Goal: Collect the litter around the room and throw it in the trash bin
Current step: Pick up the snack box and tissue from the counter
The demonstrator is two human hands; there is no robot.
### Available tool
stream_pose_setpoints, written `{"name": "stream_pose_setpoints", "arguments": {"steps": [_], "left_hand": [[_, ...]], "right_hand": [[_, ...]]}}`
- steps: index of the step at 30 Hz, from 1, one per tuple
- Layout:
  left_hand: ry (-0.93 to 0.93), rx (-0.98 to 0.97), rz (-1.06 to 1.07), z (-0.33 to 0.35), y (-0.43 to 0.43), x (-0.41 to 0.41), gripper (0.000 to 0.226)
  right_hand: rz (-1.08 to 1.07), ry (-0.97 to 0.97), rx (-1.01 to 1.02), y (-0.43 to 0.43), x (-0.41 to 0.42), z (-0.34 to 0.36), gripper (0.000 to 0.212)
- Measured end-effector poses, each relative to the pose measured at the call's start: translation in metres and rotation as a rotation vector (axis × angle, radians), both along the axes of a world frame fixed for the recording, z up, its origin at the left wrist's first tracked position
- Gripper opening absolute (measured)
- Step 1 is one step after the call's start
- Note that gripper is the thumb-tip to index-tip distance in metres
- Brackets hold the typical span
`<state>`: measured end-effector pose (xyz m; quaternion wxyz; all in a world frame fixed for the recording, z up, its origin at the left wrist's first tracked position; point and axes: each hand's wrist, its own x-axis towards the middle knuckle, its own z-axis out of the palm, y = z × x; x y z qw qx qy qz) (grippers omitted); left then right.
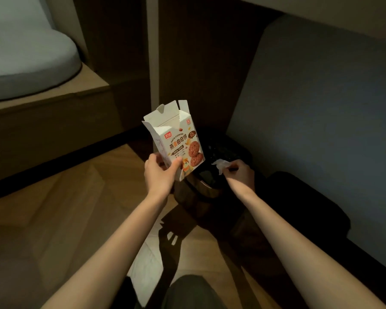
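Box (176,141), one; tissue (220,165), one; bin (197,197), one.

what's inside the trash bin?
A black liner shows in the trash bin. Its depth is too dark to read; the cookie box and the right hand holding a tissue cover part of the opening.

The left forearm (112,248) and the right forearm (299,241) are bare, and so are the left hand (159,172) and right hand (241,172) (fingers bare too). Bottom middle, a knee (187,291) in dark cloth, greyish-green in this dim light.
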<state>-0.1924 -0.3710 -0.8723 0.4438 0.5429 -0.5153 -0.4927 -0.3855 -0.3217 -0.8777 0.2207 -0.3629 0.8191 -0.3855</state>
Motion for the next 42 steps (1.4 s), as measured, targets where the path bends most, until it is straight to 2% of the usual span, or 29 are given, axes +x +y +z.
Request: {"name": "stream_pose_setpoints", "arguments": {"steps": [7, 11, 14, 18, 19, 21, 23, 27, 31, 36, 38, 40, 42], "left_hand": [[-0.034, -0.075, -0.034, -0.017, 0.005, 0.008, 0.046], [-0.023, -0.098, -0.071, -0.013, 0.004, 0.007, 0.040], [-0.020, -0.142, -0.167, -0.007, 0.002, 0.001, 0.044], [-0.018, -0.193, -0.348, -0.003, 0.001, -0.010, 0.052], [-0.008, -0.189, -0.381, -0.003, -0.001, -0.013, 0.053], [0.003, -0.189, -0.430, -0.001, -0.004, -0.017, 0.052], [-0.015, -0.192, -0.440, 0.000, -0.009, -0.022, 0.053], [-0.369, -0.317, -0.448, -0.004, -0.018, -0.025, 0.061], [-0.662, -0.357, -0.519, -0.027, -0.019, -0.016, 0.062], [-0.796, -0.327, -0.560, -0.044, -0.024, -0.005, 0.060], [-0.844, -0.358, -0.586, -0.045, -0.025, -0.007, 0.059], [-0.898, -0.390, -0.612, -0.047, -0.027, -0.011, 0.058], [-0.973, -0.409, -0.663, -0.050, -0.027, -0.016, 0.057]], "right_hand": [[0.050, 0.020, 0.041, -0.009, -0.002, -0.011, 0.026], [0.125, -0.036, -0.063, 0.001, -0.008, 0.005, 0.030], [0.270, -0.201, -0.181, 0.003, -0.011, 0.023, 0.049], [0.394, -0.321, -0.192, -0.003, -0.010, 0.047, 0.077], [0.407, -0.336, -0.183, -0.005, -0.010, 0.049, 0.076], [0.406, -0.331, -0.157, -0.009, -0.010, 0.049, 0.061], [0.321, -0.334, -0.185, -0.015, -0.013, 0.045, 0.050], [0.124, -0.262, -0.257, -0.027, -0.022, 0.036, 0.045], [0.055, -0.166, -0.161, -0.048, -0.017, 0.013, 0.052], [0.041, -0.181, -0.017, -0.058, -0.003, -0.015, 0.065], [0.099, -0.082, 0.039, -0.048, -0.003, -0.022, 0.054], [0.233, 0.067, 0.178, -0.035, -0.008, -0.027, 0.040], [0.375, 0.166, 0.331, -0.020, -0.012, -0.032, 0.036]]}}
